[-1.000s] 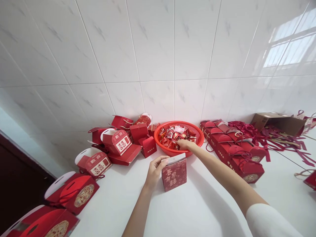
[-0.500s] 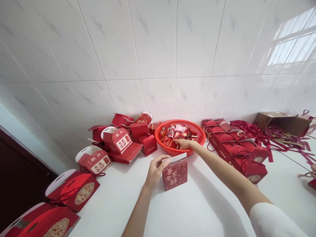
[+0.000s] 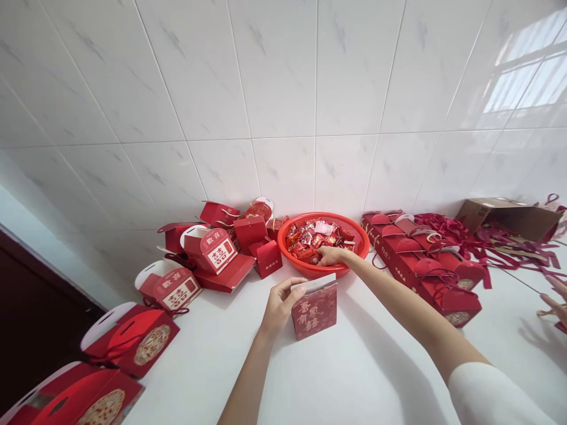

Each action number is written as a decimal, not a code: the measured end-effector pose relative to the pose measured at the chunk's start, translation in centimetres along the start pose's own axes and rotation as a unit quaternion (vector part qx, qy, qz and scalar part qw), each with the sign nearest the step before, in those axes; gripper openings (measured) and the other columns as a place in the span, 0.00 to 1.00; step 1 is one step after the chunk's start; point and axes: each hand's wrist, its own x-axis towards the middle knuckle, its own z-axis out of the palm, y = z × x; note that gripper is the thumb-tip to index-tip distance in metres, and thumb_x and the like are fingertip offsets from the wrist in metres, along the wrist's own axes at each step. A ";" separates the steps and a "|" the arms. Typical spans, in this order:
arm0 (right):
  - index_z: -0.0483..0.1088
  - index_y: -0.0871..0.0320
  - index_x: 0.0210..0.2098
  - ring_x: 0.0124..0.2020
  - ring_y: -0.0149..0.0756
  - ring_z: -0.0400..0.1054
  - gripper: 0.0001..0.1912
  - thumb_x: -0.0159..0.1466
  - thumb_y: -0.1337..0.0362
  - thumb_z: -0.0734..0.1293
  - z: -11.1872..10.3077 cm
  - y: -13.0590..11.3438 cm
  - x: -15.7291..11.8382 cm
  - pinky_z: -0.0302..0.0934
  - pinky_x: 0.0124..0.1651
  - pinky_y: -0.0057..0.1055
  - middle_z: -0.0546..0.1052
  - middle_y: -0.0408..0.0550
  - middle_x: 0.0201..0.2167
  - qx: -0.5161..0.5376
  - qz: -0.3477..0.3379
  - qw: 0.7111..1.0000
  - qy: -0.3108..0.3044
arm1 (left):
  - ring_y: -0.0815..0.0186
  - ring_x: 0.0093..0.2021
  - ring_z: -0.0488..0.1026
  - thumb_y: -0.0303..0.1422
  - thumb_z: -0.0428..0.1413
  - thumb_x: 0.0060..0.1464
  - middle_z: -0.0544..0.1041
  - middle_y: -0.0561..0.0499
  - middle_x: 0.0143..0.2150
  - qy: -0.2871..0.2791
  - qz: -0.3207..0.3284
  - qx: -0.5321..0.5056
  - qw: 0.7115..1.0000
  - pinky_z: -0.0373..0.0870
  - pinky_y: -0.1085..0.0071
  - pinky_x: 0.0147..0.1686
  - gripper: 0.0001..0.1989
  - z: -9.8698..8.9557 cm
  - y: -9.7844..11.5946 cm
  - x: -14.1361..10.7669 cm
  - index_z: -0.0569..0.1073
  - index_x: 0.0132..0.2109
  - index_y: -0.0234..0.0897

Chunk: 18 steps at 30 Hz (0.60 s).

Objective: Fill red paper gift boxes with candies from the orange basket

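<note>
My left hand (image 3: 281,302) grips the upper left edge of a dark red paper gift box (image 3: 315,316) with pale lettering, which stands upright on the white table. The top of this box is open, and its grey-white inner flap shows. Reaching past it, my right hand (image 3: 331,255) is down among red wrapped candies (image 3: 308,251) inside a red plastic basket (image 3: 362,251). Its fingers are bent together at the candies; whatever may be between them is hidden.
Open red gift boxes (image 3: 217,254) crowd the left, with larger ones (image 3: 148,342) nearer. Right of the basket stand rows of closed red boxes (image 3: 411,265). Beyond lie red ribbons (image 3: 456,236) and a cardboard carton (image 3: 496,213). Another person's hand (image 3: 556,298) shows at the right edge.
My right hand has shifted slightly within the candies, its fingers now more visible. My left hand and the box stay put. The other person's hand has come further into view.
</note>
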 end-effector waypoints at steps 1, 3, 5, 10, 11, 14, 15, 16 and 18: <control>0.78 0.58 0.46 0.44 0.43 0.76 0.20 0.53 0.69 0.70 0.0 0.0 0.0 0.70 0.43 0.30 0.82 0.46 0.42 0.003 -0.001 1.000 0.000 | 0.60 0.34 0.76 0.47 0.64 0.46 0.81 0.48 0.32 0.001 -0.001 -0.001 1.000 0.70 0.68 0.37 0.20 0.0 0.0 0.0 0.79 0.38 0.34; 0.77 0.56 0.47 0.45 0.42 0.75 0.22 0.52 0.70 0.70 0.0 0.1 0.1 0.69 0.45 0.29 0.82 0.44 0.42 0.008 -0.002 1.000 0.001 | 0.60 0.33 0.76 0.47 0.64 0.46 0.81 0.49 0.32 0.004 -0.002 -0.002 1.000 0.70 0.68 0.37 0.20 0.0 0.0 0.0 0.79 0.38 0.34; 0.78 0.56 0.46 0.44 0.43 0.75 0.22 0.50 0.70 0.72 -0.1 0.1 0.1 0.69 0.44 0.29 0.82 0.44 0.40 0.010 0.005 1.000 0.004 | 0.60 0.33 0.75 0.47 0.64 0.46 0.81 0.49 0.32 0.004 -0.002 -0.001 1.000 0.69 0.68 0.37 0.20 0.0 0.0 0.0 0.79 0.38 0.34; 0.77 0.59 0.41 0.35 0.42 0.75 0.18 0.50 0.69 0.74 0.0 0.3 0.4 0.70 0.36 0.31 0.81 0.45 0.31 0.017 0.033 0.999 0.019 | 0.59 0.34 0.76 0.47 0.64 0.46 0.81 0.48 0.33 0.003 0.001 0.002 1.000 0.70 0.68 0.37 0.20 0.1 0.1 0.0 0.79 0.38 0.35; 0.76 0.59 0.42 0.33 0.41 0.75 0.18 0.50 0.69 0.74 0.0 0.4 0.5 0.70 0.35 0.30 0.80 0.44 0.30 0.021 0.037 0.999 0.023 | 0.59 0.34 0.76 0.47 0.64 0.46 0.81 0.48 0.33 0.005 0.003 0.003 1.000 0.70 0.67 0.37 0.20 0.1 0.1 0.0 0.79 0.38 0.35; 0.73 0.61 0.44 0.31 0.35 0.75 0.17 0.56 0.64 0.73 0.0 0.6 0.5 0.70 0.33 0.30 0.79 0.45 0.32 0.034 0.041 0.998 0.041 | 0.59 0.34 0.76 0.47 0.64 0.45 0.81 0.48 0.32 0.008 0.008 0.008 1.000 0.70 0.67 0.37 0.19 0.1 0.2 0.0 0.79 0.37 0.35; 0.73 0.61 0.44 0.32 0.34 0.75 0.16 0.57 0.63 0.73 0.0 0.7 0.5 0.71 0.34 0.30 0.79 0.46 0.33 0.037 0.040 0.997 0.050 | 0.59 0.34 0.76 0.47 0.64 0.46 0.81 0.48 0.32 0.007 0.009 0.010 1.000 0.70 0.67 0.37 0.19 0.1 0.2 0.0 0.79 0.37 0.35; 0.72 0.62 0.44 0.32 0.34 0.74 0.17 0.58 0.61 0.73 -0.1 0.8 0.4 0.71 0.35 0.30 0.79 0.47 0.33 0.040 0.039 0.997 0.060 | 0.59 0.34 0.76 0.46 0.64 0.46 0.81 0.48 0.32 0.006 0.009 0.010 1.000 0.70 0.67 0.37 0.19 0.1 0.1 0.0 0.79 0.38 0.35; 0.72 0.63 0.44 0.34 0.35 0.75 0.20 0.55 0.58 0.74 -0.2 1.1 0.3 0.70 0.36 0.30 0.80 0.49 0.34 0.043 0.035 0.995 0.078 | 0.59 0.34 0.77 0.46 0.64 0.46 0.82 0.48 0.33 0.006 0.010 0.008 1.000 0.71 0.68 0.37 0.19 0.0 0.1 0.0 0.80 0.38 0.35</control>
